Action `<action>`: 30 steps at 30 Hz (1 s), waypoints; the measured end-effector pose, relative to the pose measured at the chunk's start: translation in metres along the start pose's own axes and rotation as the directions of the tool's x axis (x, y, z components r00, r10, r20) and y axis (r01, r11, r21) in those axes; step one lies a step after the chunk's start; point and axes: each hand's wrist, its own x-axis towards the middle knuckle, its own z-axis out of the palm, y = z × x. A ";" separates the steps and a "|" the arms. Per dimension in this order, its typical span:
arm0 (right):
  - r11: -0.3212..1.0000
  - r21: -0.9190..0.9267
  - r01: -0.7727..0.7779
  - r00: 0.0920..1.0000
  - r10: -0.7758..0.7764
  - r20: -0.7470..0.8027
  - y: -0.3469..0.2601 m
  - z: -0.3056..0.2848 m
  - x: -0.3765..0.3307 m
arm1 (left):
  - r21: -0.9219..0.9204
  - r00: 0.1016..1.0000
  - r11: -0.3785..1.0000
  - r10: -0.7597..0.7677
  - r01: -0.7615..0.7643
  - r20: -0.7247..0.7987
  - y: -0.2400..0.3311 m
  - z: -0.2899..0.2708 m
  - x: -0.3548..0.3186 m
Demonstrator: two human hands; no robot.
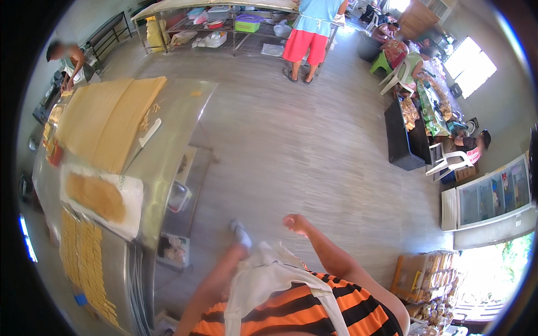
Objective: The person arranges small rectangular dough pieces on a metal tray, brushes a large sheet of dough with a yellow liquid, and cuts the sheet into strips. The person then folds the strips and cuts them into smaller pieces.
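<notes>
My right hand is out in front of my body over the floor, its fingers loosely curled in with nothing showing in them. My left forearm reaches forward beside my pale apron. Motion smears the left hand, and its fingers cannot be made out. Just beyond it is a blurred grey-white shape; whether it is my foot or something in the hand is unclear. The metal worktable stands to my left, bearing a wide sheet of yellow dough and a white-handled knife.
Brown crumbs lie on a white sheet, near rows of cut dough strips. One person works at the table's far-left corner; another stands by a shelf ahead. At right are a black bin, chairs, seated people and a display fridge.
</notes>
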 end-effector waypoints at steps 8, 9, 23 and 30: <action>0.975 0.142 -0.172 0.984 0.175 -0.012 -0.050 -0.050 0.046 | -0.740 0.948 0.597 0.253 -0.311 -0.194 0.018 -0.147 0.020; 0.961 0.193 -0.199 0.978 0.208 -0.029 -0.064 -0.064 0.063 | -0.872 0.894 0.259 0.291 -0.416 -0.340 0.026 -0.180 0.015; 0.300 0.909 0.290 0.708 -0.706 0.007 -0.358 -0.136 0.138 | -0.373 0.414 -0.441 0.006 -0.816 -0.910 -0.054 -0.474 -0.112; 0.074 0.959 0.273 0.572 -0.814 -0.100 -0.425 -0.190 0.173 | -0.682 0.717 -0.255 -0.077 -0.686 -0.692 -0.064 -0.514 -0.031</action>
